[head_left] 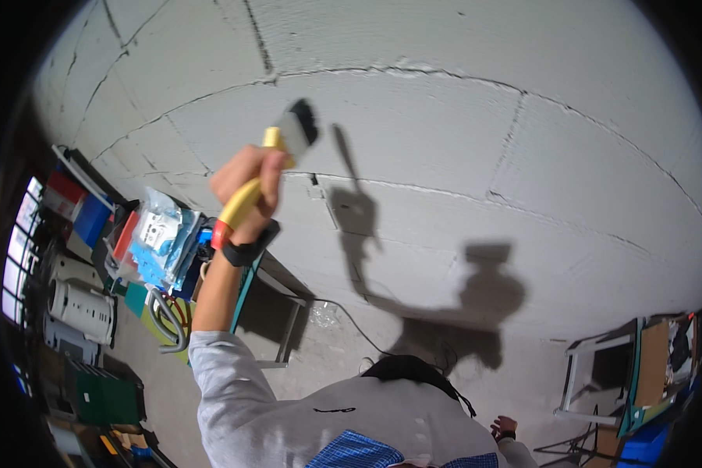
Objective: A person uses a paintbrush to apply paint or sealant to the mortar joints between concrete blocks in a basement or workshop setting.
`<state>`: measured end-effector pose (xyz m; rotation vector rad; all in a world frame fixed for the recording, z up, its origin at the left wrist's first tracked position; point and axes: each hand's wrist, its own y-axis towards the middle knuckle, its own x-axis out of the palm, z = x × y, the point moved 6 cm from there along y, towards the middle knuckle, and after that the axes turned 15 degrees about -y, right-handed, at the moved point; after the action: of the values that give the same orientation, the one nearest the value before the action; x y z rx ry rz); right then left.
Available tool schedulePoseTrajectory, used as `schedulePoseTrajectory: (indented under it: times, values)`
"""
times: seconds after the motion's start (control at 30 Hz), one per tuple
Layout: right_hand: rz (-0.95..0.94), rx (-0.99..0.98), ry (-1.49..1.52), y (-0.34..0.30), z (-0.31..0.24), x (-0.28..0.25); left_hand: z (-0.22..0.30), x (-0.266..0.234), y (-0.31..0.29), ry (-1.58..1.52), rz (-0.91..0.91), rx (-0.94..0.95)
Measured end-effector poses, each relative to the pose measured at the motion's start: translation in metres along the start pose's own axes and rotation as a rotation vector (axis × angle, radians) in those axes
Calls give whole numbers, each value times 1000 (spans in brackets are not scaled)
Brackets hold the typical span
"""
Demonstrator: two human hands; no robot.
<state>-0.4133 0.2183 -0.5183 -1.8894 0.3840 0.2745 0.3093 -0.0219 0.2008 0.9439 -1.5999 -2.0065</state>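
A paintbrush (242,202) with a yellow handle, a red handle end and dark bristles is gripped in my left hand (249,183), raised in front of the wall. Its bristles point up and to the right. Whether they touch the pale block wall (413,129) I cannot tell; the shadow of brush and arm falls on the wall to the right. A black band circles my left wrist. My right hand (501,426) hangs low beside my body, fingers loosely apart, holding nothing that I can see.
At left, a table bears plastic-wrapped blue packages (164,242) and a grey curved hose or handle (168,324). Beyond it are a white machine (82,312) and a green crate (105,396). A bench with cardboard (650,365) stands at right. A dark cable (347,314) runs along the floor.
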Motion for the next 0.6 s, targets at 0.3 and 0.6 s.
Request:
schedulePoseTrajectory:
  times: [0.3, 0.6]
  values:
    - [81, -15, 58, -28, 38, -20, 73, 158, 9, -497, -101, 140]
    - [-49, 67, 131, 18, 116, -13, 47, 159, 4, -438, -76, 1]
